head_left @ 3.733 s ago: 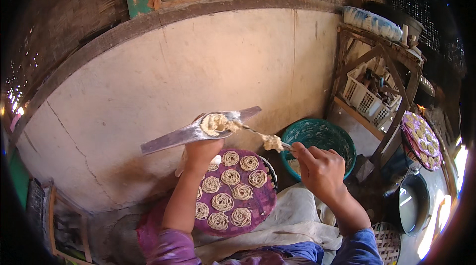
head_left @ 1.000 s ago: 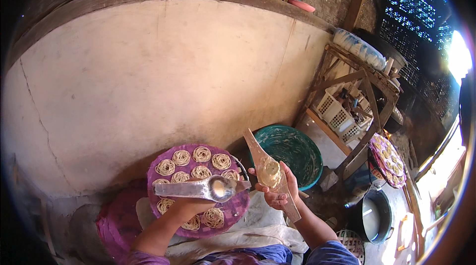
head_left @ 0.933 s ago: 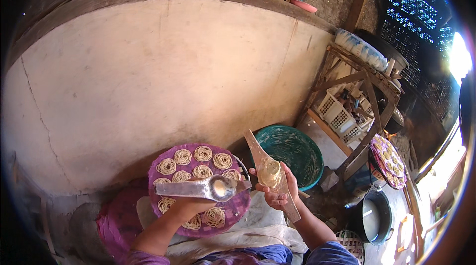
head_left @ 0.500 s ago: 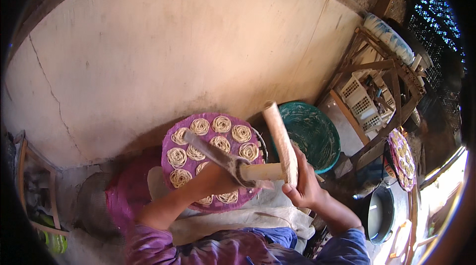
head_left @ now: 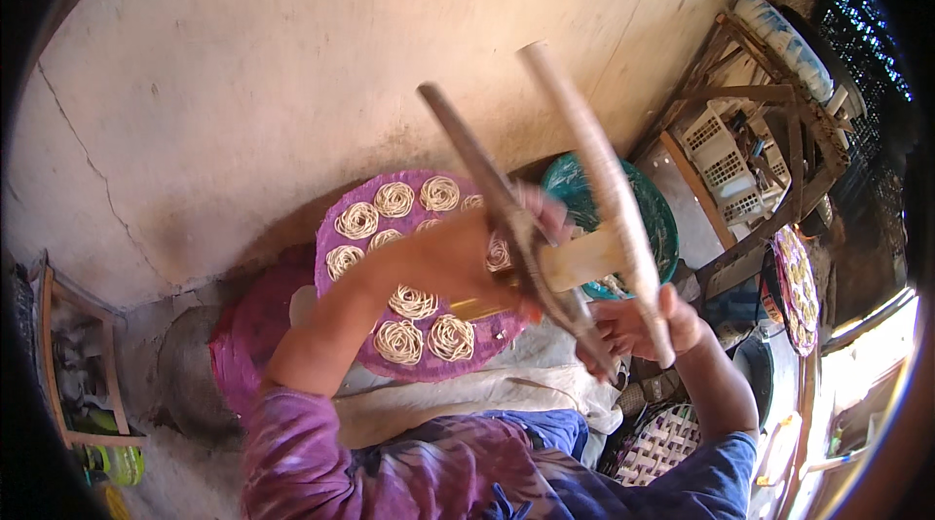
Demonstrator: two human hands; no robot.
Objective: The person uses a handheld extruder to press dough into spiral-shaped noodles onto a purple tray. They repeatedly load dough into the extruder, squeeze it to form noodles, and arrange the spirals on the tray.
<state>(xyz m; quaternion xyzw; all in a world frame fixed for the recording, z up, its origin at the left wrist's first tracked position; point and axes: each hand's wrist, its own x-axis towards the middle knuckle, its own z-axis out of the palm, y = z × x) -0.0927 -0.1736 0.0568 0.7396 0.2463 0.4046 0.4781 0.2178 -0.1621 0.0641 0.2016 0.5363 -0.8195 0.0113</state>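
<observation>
A two-part wooden press, seemingly a noodle press, is held up before me, smeared by motion. Its darker wooden bar (head_left: 479, 162) has my left hand (head_left: 506, 242) wrapped round its middle. Around the lower end of the paler handle (head_left: 602, 165) curls my right hand (head_left: 648, 327), fingers closed. A pale thick plunger (head_left: 581, 261) joins the two bars, partly inside the darker one. Below and left lies a round purple cloth-covered board (head_left: 336, 228) with several coiled noodle nests (head_left: 394, 200) on it; my left forearm hides some of them.
Beyond my right hand a green basin (head_left: 665, 218) stands by the wall, light residue inside. At right are a wooden rack (head_left: 791, 111) with a white plastic basket (head_left: 719, 155), and another round board of nests (head_left: 794, 286). A woven basket (head_left: 657, 447) sits close by my right elbow.
Both hands have moved right with the press, which has turned so that both bars now slant from upper left to lower right. The board appears slightly higher in view.
</observation>
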